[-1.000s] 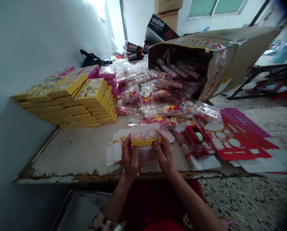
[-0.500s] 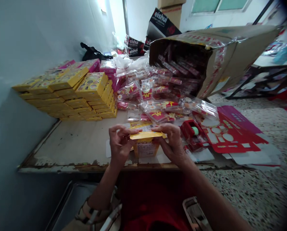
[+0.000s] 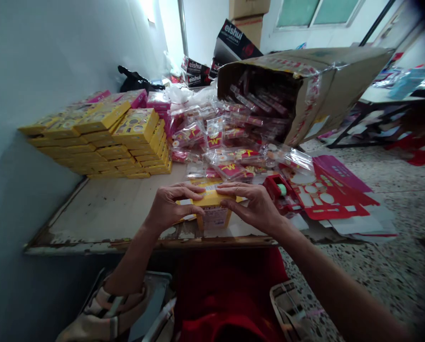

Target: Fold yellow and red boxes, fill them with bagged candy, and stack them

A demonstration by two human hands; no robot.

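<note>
A yellow cardboard box [image 3: 215, 217] stands at the table's front edge, its printed label side facing me. My left hand [image 3: 174, 202] grips its left end, fingers on top and thumb against the front. My right hand [image 3: 250, 202] holds the right end the same way, thumb on the front upper edge. The top flap lies folded down under my fingers. A white inner flap shows beside my left fingers. Just right of my right hand sits a red tape dispenser [image 3: 279, 192] with a pale green roll.
Stacked yellow boxes [image 3: 134, 137] fill the table's left back. Clear-wrapped red packets [image 3: 226, 154] spill from a large carton [image 3: 326, 90] lying on its side. Flat red printed cardboard [image 3: 326, 194] and white sheets lie at the right. A wall [image 3: 37, 95] borders the left.
The raised yellow flap has been folded down onto the box. Both hands have flattened over the top, and the view has shifted slightly.
</note>
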